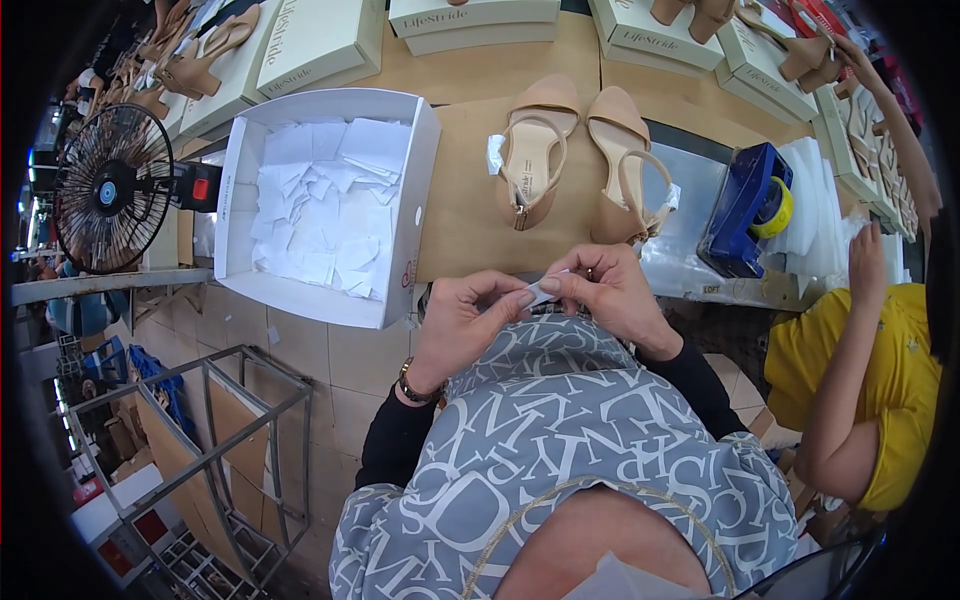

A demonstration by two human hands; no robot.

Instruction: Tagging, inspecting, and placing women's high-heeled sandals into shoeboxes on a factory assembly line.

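Observation:
Between the fingertips of both hands is a small piece of white paper (541,290), at the near edge of the table. My left hand (474,315) pinches its left side, and my right hand (607,292) pinches the right side. Just beyond my hands a pair of tan ankle-strap sandals stands on brown paper. The left sandal (540,130) and the right sandal (618,125) each have a bit of white paper wrapped on the strap. To the left sits an open white box (425,180) holding many loose white paper slips (325,190).
A blue tape dispenser (735,215) with yellow tape stands right of the sandals, beside white foam sheets (812,190). Shoe boxes (475,28) line the far side. At left are a black fan (112,190) and a metal rack (215,400). A co-worker in yellow (870,385) works at right.

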